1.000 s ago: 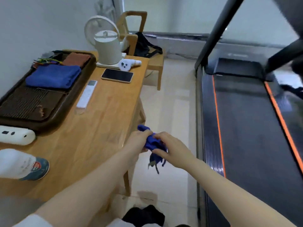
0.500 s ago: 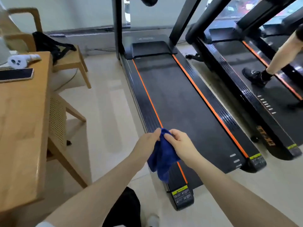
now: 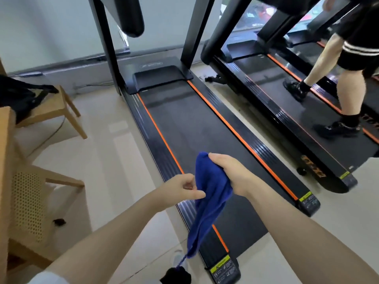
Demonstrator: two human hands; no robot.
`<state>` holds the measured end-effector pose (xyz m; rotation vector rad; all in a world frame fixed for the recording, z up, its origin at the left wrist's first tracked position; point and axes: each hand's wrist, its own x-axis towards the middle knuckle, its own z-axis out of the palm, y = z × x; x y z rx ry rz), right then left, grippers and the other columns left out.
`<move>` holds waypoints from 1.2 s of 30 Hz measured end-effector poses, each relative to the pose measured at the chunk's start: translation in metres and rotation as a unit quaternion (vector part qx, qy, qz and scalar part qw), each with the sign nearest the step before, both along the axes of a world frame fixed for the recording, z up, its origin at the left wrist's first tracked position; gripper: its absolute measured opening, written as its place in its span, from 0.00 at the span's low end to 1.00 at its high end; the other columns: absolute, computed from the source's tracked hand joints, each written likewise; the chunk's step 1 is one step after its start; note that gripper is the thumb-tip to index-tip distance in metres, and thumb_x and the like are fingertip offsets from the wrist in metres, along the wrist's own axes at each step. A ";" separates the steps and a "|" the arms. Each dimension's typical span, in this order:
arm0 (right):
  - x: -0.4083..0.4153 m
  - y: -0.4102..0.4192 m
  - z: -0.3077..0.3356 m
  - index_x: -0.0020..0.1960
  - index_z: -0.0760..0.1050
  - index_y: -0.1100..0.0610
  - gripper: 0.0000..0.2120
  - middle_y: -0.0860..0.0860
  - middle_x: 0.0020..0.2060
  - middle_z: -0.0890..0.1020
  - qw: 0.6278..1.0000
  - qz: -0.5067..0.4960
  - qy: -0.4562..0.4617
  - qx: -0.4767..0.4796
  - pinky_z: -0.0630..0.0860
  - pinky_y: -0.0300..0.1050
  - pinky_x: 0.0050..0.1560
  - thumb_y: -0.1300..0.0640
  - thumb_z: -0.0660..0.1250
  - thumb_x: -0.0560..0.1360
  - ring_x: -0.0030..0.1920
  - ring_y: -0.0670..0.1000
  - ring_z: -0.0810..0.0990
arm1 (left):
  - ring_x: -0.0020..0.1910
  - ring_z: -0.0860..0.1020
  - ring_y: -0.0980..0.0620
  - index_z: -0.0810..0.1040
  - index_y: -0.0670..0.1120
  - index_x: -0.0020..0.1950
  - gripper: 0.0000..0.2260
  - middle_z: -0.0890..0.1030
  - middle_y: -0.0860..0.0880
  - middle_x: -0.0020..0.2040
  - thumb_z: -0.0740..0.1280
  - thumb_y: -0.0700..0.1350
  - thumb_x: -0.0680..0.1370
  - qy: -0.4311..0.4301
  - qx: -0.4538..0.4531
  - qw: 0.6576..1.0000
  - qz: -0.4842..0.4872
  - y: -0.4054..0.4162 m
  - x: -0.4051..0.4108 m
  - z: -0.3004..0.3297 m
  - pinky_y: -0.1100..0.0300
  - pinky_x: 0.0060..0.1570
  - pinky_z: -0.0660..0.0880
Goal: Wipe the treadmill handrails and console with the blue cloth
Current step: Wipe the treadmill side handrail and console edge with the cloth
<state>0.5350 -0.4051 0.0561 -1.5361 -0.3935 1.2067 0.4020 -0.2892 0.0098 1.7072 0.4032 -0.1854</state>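
Left hand (image 3: 180, 190) seen loosely curled beside blue cloth (image 3: 207, 203), nothing gripped. Cloth bunched in right hand (image 3: 231, 175), tail hung over treadmill (image 3: 205, 128) rear. Risk: dangling tail stepped on, cloth yanked free. Handrail (image 3: 131, 15) above, unwiped.

No text is legible on the treadmill (image 3: 196, 130).

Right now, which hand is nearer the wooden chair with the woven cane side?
Left. The left hand hangs above the pale floor between that wooden chair and the treadmill, fingers by the blue cloth. The right hand holds the cloth over the treadmill's black belt, farther away.
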 end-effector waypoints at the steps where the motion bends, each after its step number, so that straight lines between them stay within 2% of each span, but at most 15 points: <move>1: 0.011 0.007 0.007 0.46 0.77 0.58 0.14 0.52 0.38 0.83 0.999 -0.017 0.039 -0.003 0.75 0.41 0.44 0.50 0.59 0.79 0.41 0.47 0.80 | 0.42 0.77 0.54 0.73 0.37 0.46 0.10 0.78 0.46 0.42 0.70 0.42 0.73 0.012 0.010 1.000 -0.018 0.008 0.008 0.000 0.56 0.52 0.76; 5: 0.054 0.027 0.026 0.36 0.78 0.56 0.19 0.49 0.29 0.81 0.991 -0.024 0.127 0.043 0.72 0.41 0.40 0.50 0.57 0.79 0.32 0.45 0.80 | 0.52 0.80 0.46 0.72 0.39 0.58 0.18 0.79 0.39 0.55 0.69 0.45 0.72 0.025 0.000 0.999 -0.023 0.030 0.040 0.006 0.49 0.58 0.76; 8: 0.080 0.039 0.032 0.29 0.78 0.54 0.21 0.48 0.26 0.78 0.984 -0.035 0.154 0.083 0.74 0.39 0.36 0.51 0.59 0.79 0.30 0.45 0.78 | 0.46 0.75 0.52 0.75 0.38 0.54 0.15 0.79 0.43 0.48 0.61 0.45 0.72 0.015 0.031 0.999 -0.017 0.043 0.066 0.008 0.52 0.54 0.73; 12: 0.133 0.064 0.027 0.36 0.81 0.57 0.16 0.52 0.32 0.82 0.959 -0.156 0.184 0.148 0.75 0.44 0.41 0.50 0.62 0.77 0.36 0.51 0.82 | 0.50 0.76 0.50 0.77 0.39 0.55 0.14 0.80 0.45 0.51 0.56 0.45 0.79 0.020 0.007 0.997 0.076 0.069 0.102 0.000 0.58 0.56 0.71; 14: 0.168 0.078 0.015 0.37 0.81 0.57 0.15 0.53 0.33 0.83 0.946 -0.216 0.170 0.171 0.75 0.44 0.40 0.51 0.62 0.76 0.36 0.52 0.83 | 0.43 0.73 0.48 0.75 0.38 0.46 0.20 0.76 0.46 0.42 0.56 0.55 0.77 0.028 0.043 0.991 0.124 0.086 0.122 -0.010 0.56 0.49 0.69; 16: 0.202 0.095 -0.001 0.39 0.78 0.58 0.12 0.54 0.35 0.81 0.952 -0.224 0.132 0.165 0.74 0.44 0.39 0.52 0.62 0.75 0.38 0.54 0.81 | 0.38 0.68 0.50 0.69 0.40 0.39 0.19 0.70 0.48 0.37 0.57 0.55 0.78 0.040 0.075 0.978 0.189 0.104 0.148 -0.021 0.55 0.43 0.65; 18: 0.234 0.115 -0.013 0.41 0.74 0.58 0.09 0.55 0.37 0.77 0.968 -0.170 0.078 0.164 0.72 0.45 0.41 0.52 0.63 0.73 0.43 0.54 0.77 | 0.38 0.68 0.51 0.70 0.42 0.40 0.16 0.71 0.48 0.38 0.57 0.52 0.80 0.057 0.060 0.958 0.273 0.118 0.184 -0.027 0.55 0.42 0.67; 21: 0.274 0.140 -0.010 0.40 0.76 0.57 0.08 0.49 0.35 0.78 0.986 0.081 -0.043 0.141 0.70 0.41 0.40 0.54 0.62 0.72 0.38 0.46 0.76 | 0.39 0.73 0.51 0.76 0.46 0.40 0.11 0.75 0.48 0.39 0.60 0.52 0.75 0.073 -0.142 0.899 0.407 0.144 0.248 -0.019 0.56 0.46 0.71; 23: 0.303 0.157 0.011 0.41 0.80 0.56 0.11 0.47 0.36 0.82 0.948 0.301 -0.051 0.090 0.73 0.37 0.41 0.54 0.60 0.75 0.37 0.45 0.78 | 0.36 0.76 0.51 0.76 0.49 0.39 0.11 0.77 0.50 0.35 0.62 0.54 0.74 0.050 -0.219 0.870 0.439 0.161 0.286 -0.002 0.56 0.44 0.74; 24: 0.319 0.167 0.025 0.44 0.82 0.56 0.14 0.49 0.39 0.84 0.931 0.355 -0.041 0.068 0.74 0.37 0.43 0.53 0.59 0.77 0.38 0.46 0.80 | 0.35 0.76 0.50 0.75 0.48 0.39 0.11 0.78 0.49 0.34 0.62 0.54 0.74 0.042 -0.249 0.855 0.453 0.168 0.304 0.010 0.56 0.42 0.74; 26: 0.353 0.194 0.056 0.49 0.81 0.58 0.12 0.52 0.41 0.83 0.950 0.305 -0.059 0.041 0.75 0.38 0.45 0.55 0.59 0.80 0.37 0.45 0.80 | 0.37 0.74 0.48 0.73 0.47 0.40 0.11 0.76 0.47 0.36 0.62 0.54 0.75 0.041 -0.277 0.833 0.476 0.172 0.334 0.051 0.55 0.41 0.72; 28: 0.382 0.220 0.089 0.58 0.76 0.56 0.10 0.50 0.47 0.80 0.960 0.214 -0.177 0.036 0.73 0.36 0.44 0.61 0.61 0.78 0.41 0.40 0.77 | 0.38 0.71 0.49 0.72 0.47 0.40 0.09 0.72 0.48 0.38 0.65 0.52 0.74 0.055 -0.229 0.838 0.492 0.176 0.356 0.097 0.57 0.38 0.67; 31: 0.403 0.250 0.144 0.72 0.61 0.48 0.27 0.42 0.64 0.67 0.896 0.341 -0.279 0.055 0.65 0.29 0.58 0.60 0.65 0.76 0.62 0.38 0.66 | 0.43 0.78 0.48 0.79 0.44 0.44 0.13 0.79 0.46 0.43 0.66 0.54 0.74 0.015 -0.289 0.818 0.496 0.183 0.372 0.158 0.57 0.43 0.72; 33: 0.403 0.266 0.177 0.72 0.61 0.44 0.29 0.37 0.66 0.66 0.860 0.436 -0.263 0.043 0.63 0.37 0.65 0.55 0.67 0.74 0.65 0.37 0.64 | 0.34 0.82 0.50 0.83 0.44 0.37 0.20 0.83 0.46 0.35 0.60 0.56 0.77 -0.031 -0.337 0.794 0.506 0.190 0.374 0.196 0.59 0.39 0.77; 36: 0.393 0.294 0.206 0.60 0.75 0.50 0.17 0.45 0.57 0.80 0.847 0.480 -0.227 0.033 0.73 0.49 0.63 0.49 0.67 0.73 0.58 0.45 0.78 | 0.28 0.78 0.54 0.77 0.45 0.34 0.21 0.78 0.49 0.27 0.58 0.59 0.77 -0.070 -0.310 0.808 0.496 0.205 0.361 0.245 0.62 0.34 0.74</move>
